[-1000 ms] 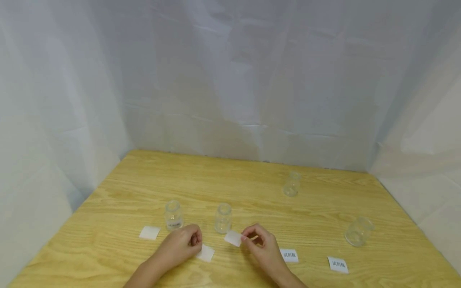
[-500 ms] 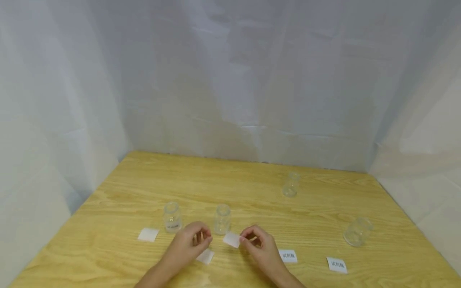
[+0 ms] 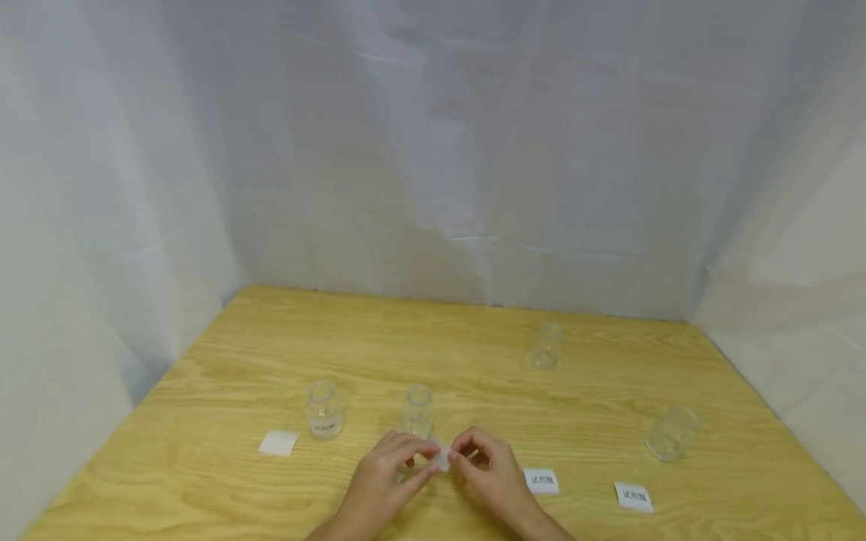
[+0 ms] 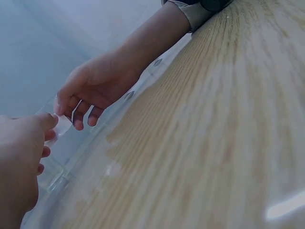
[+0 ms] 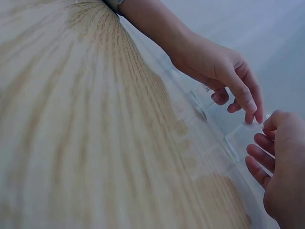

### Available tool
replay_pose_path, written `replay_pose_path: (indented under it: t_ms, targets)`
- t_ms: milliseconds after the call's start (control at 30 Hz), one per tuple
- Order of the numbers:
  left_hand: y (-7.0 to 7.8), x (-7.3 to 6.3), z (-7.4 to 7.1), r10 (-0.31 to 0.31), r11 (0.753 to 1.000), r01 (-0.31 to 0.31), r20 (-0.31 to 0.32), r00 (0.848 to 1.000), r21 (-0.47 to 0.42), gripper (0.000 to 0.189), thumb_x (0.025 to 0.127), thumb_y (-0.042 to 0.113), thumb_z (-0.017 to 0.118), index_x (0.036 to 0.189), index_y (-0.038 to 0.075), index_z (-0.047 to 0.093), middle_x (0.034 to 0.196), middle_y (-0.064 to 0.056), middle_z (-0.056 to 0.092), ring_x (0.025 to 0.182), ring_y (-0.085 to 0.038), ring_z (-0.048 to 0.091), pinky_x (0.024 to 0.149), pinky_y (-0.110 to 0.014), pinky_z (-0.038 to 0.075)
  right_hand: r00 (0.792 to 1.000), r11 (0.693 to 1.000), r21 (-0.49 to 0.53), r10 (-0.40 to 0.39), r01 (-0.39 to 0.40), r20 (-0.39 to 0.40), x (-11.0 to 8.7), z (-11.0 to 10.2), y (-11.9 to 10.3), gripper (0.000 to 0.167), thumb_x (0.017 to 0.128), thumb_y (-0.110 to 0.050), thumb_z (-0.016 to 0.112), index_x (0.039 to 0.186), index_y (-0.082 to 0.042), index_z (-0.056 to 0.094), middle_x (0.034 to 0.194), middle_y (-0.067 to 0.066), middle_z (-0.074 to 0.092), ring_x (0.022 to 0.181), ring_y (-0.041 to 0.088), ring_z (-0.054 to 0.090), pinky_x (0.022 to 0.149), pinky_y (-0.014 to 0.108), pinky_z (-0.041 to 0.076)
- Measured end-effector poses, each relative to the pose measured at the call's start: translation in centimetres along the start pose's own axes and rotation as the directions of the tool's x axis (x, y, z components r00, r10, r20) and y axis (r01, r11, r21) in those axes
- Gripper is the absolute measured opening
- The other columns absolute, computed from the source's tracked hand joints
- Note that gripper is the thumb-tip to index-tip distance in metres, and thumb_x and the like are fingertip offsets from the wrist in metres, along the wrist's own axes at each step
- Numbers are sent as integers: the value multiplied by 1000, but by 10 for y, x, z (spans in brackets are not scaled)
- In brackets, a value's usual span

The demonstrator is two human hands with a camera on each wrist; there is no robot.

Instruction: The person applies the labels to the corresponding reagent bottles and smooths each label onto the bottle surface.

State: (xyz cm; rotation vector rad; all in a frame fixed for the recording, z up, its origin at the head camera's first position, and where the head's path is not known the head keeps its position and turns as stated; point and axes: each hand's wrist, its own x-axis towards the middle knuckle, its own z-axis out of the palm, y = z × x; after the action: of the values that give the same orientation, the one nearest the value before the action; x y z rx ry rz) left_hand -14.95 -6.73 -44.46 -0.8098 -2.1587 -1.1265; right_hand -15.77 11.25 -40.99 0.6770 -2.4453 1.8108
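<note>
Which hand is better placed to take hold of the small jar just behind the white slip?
Probably the left. Both the left hand and the right hand pinch the white slip, but the left hand's fingers lie nearer the jar, just behind them, and the right hand sits further right.

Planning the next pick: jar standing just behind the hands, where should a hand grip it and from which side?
The jar stands upright, mouth up, on the table, just behind the small white slip both hands pinch. Probably best: wrap the body below the narrower neck, coming from its left, where the gap toward the labelled jar looks open. The near side is blocked by the left hand and right hand.
</note>
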Motion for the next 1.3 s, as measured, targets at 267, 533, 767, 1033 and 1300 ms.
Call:
replay_pose_path:
  t_ms: [267,533,767,1033,1300]
  targets:
    - [1,-2,-1,-37,999,38,50,998,-23,25,75,13,75,99,13,67,94,7,62,72,-9,54,58,-20,48,997,998,2,-60,60,46,-2,1,1,5,85,-2,62,83,1,59,80,4,60,72,13,55,61,26,49]
    - [3,0,-2,-134,988,143,125,983,-65,26,76,15,75,100,16,66,92,9,61,70,-5,51,57,-20,47,995,998,48,-42,38,90,-1,0,3,3,85,-2,63,86,-2,60,83,3,61,68,16,57,58,27,51]
    - [5,0,-6,-320,913,365,235,918,-181,21,83,20,68,103,13,65,91,7,59,72,-6,52,61,-22,48,999,997,58,-43,41,23,0,2,20,2,87,-4,62,86,-3,61,83,4,60,70,14,56,57,27,50]
    - [5,3,-8,-446,815,506,252,859,-282,23,85,16,66,105,6,64,92,2,60,76,-10,52,62,-22,48,993,993,72,97,-91,-71,5,1,33,7,91,-8,58,93,-2,59,86,9,60,70,17,55,55,25,49]
    - [5,4,-9,-477,802,529,235,847,-279,20,86,17,66,102,6,65,90,2,61,76,-10,52,62,-23,47,995,994,45,103,-103,-6,2,0,8,6,89,-4,60,90,2,59,84,9,57,75,20,54,59,27,51]
